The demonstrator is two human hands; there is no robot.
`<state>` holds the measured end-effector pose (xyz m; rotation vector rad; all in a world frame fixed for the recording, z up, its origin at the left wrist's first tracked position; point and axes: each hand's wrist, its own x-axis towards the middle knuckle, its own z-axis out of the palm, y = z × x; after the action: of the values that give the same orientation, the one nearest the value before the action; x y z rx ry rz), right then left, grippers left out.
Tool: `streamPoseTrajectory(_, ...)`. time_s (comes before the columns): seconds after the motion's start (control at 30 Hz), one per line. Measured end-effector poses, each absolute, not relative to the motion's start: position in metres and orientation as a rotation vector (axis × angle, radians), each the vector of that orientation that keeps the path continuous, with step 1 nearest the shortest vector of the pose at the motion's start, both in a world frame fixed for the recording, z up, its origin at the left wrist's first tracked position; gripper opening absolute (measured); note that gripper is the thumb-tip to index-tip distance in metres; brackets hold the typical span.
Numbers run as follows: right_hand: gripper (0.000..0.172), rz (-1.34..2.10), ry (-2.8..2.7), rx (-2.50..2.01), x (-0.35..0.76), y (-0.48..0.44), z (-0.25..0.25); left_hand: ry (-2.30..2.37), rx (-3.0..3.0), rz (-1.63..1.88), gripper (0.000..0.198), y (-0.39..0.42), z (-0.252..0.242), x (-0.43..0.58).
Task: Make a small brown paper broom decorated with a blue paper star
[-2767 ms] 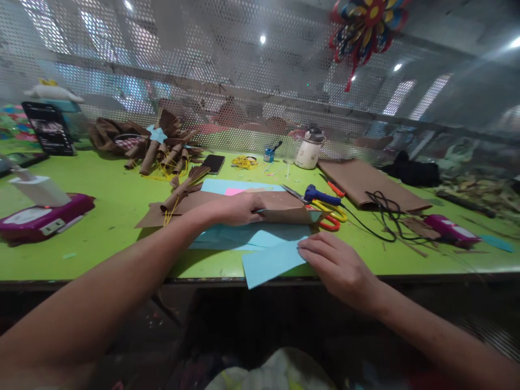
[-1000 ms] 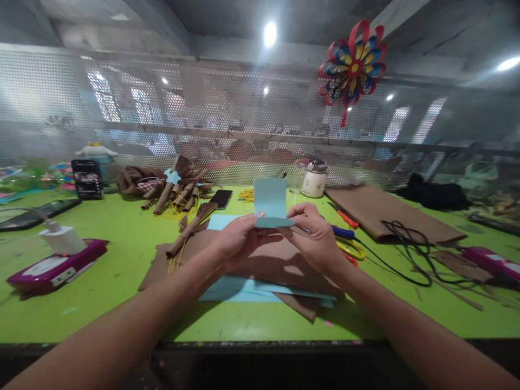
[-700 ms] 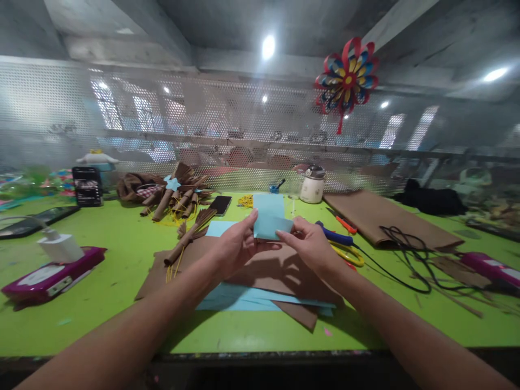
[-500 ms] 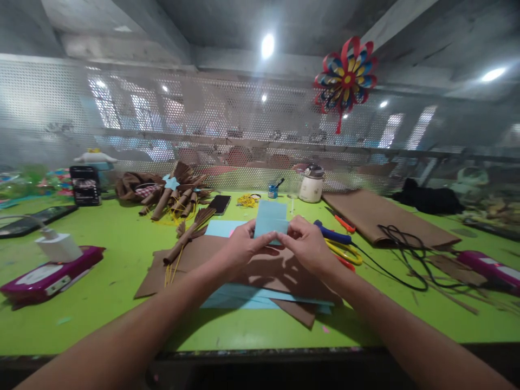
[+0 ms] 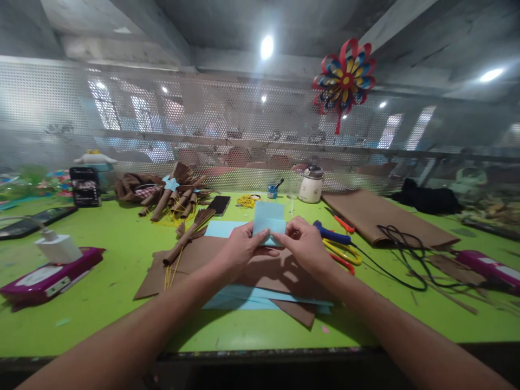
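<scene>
Between my hands is a light blue sheet of paper point(image 5: 268, 211) with its lower part folded up. My left hand point(image 5: 244, 242) pinches the left side of the fold, thumb on the front. On the right side, my right hand point(image 5: 303, 242) grips the same paper with thumb and bent fingers. Below both hands lie brown paper sheets point(image 5: 182, 249) on top of more light blue sheets point(image 5: 239, 299). A rolled brown paper bundle with a frayed end point(image 5: 184, 241) and yellow string rests on the brown sheets, left of my left hand.
On the green table point(image 5: 122, 325) are a blue-handled glue gun point(image 5: 331, 233), yellow-handled scissors point(image 5: 345, 252) and an orange cutter point(image 5: 343, 223) at right. A black cable point(image 5: 400, 254) runs to a purple power strip point(image 5: 487, 271). Brown paper bundles point(image 5: 170, 197) and a phone point(image 5: 220, 205) sit behind.
The folded flap of the blue paper now stands out more clearly across its lower half. My left thumb has moved slightly left and up along it.
</scene>
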<state>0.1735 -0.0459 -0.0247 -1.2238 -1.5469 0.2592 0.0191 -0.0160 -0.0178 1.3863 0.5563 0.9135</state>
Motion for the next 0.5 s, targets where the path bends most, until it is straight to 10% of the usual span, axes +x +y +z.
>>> streamPoseTrajectory(0.5, 0.021, 0.903, -1.338, -1.001, 0.1717, -0.0489, -0.0235, 0.554, 1.386, 0.935, 0.029, -0.0179, -0.0152, 0.0186)
